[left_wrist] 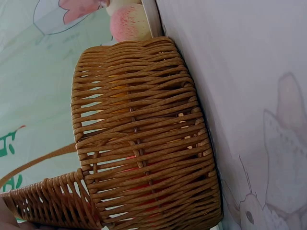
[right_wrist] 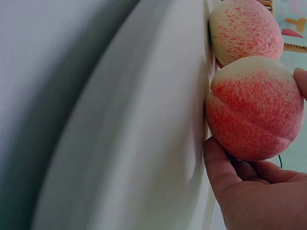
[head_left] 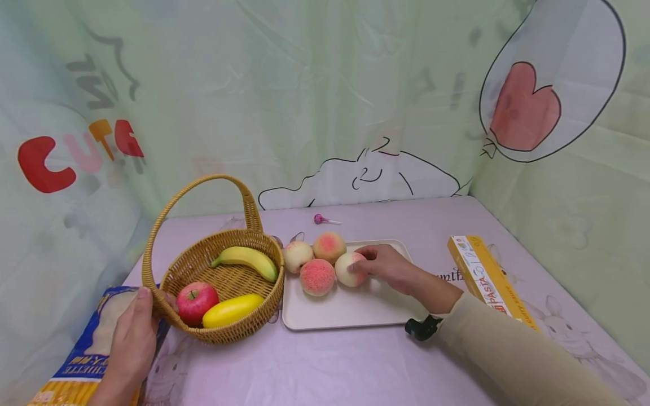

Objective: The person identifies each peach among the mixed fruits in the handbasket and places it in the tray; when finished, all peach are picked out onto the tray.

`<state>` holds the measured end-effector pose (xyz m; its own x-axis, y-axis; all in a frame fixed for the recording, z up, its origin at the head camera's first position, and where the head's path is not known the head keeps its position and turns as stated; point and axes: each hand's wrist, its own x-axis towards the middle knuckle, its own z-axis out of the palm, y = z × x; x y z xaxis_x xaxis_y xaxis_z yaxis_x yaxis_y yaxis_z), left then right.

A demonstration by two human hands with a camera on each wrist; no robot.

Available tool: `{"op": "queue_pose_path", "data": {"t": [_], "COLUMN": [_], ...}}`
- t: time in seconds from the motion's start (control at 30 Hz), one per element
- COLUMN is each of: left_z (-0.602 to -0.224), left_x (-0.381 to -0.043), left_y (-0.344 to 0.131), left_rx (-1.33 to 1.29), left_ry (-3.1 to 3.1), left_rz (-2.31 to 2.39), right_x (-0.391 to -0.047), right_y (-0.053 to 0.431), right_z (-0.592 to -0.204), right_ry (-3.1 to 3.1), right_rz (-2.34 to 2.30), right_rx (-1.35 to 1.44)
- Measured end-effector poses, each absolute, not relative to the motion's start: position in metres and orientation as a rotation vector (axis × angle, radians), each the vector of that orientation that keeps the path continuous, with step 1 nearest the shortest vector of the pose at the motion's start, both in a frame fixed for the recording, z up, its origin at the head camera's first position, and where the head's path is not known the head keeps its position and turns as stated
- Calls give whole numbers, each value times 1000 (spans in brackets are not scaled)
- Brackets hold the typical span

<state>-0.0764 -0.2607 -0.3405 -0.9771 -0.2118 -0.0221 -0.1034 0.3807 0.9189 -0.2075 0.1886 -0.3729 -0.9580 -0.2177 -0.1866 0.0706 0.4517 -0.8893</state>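
Note:
My left hand grips the wicker basket at the foot of its handle, thumb on the near left side. In the basket lie a red apple, a banana and a smooth yellow fruit, perhaps a mango. The left wrist view is filled by the basket's woven wall. On the beige tray, my right hand pinches the rightmost peach between thumb and fingers. The right wrist view shows this peach beside another peach. More peaches cluster at the tray's left.
A blue and yellow pasta bag lies left, partly behind my left hand. At the right is a yellow pasta box. A lollipop lies behind the tray. A dark green object shows by my right sleeve. Curtains surround the table.

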Motion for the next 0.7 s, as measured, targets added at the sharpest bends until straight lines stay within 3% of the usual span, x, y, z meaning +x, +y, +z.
{"op": "queue_pose_path", "data": {"t": [0.7], "left_z": [-342], "left_x": [-76], "left_y": [-262], "left_rx": [279], "left_ry": [-2516], "left_rz": [-1700], "right_x": [-207], "right_y": [193], "right_z": [-364], "right_ry": [2499], "right_rz": [-1427], "right_rx": [-205]}}
